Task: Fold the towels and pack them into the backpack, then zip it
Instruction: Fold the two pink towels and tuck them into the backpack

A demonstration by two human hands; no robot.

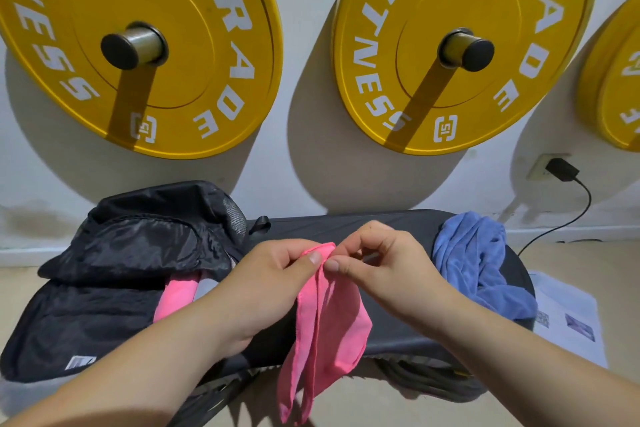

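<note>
Yellow weight plates (138, 45) hang on the white wall behind a dark padded bench (346, 222), which I watch from far away. At the left end of it lies the black backpack (131, 243), with its flap thrown back and its mouth open toward me. A folded towel (173, 295) in pink shows inside the opening, and beside it is something grey that I cannot identify.

In the middle, the left hand (273, 274) pinches the top edge of the pink towel (329, 315) between thumb and forefinger, with the other fingers curled behind the cloth. The right hand (384, 263) is just beside it. Its thumb and forefinger are closed on the same top edge, and the other fingers are bent. The cloth hangs in narrow layers past the front of the bench.

At the right end the blue towel (478, 260) lies crumpled, not yet folded. Further right, some printed sheets (568, 315) are on the floor.

I judge this fold to be about half done. Both pinches sit close together on one corner, so the layers can slide apart and the edges become uneven. If one hand lets go too early, the long lower end may drop to the floor. The backpack mouth looks partly collapsed, so a loose fold could come open while I push it in.
</note>
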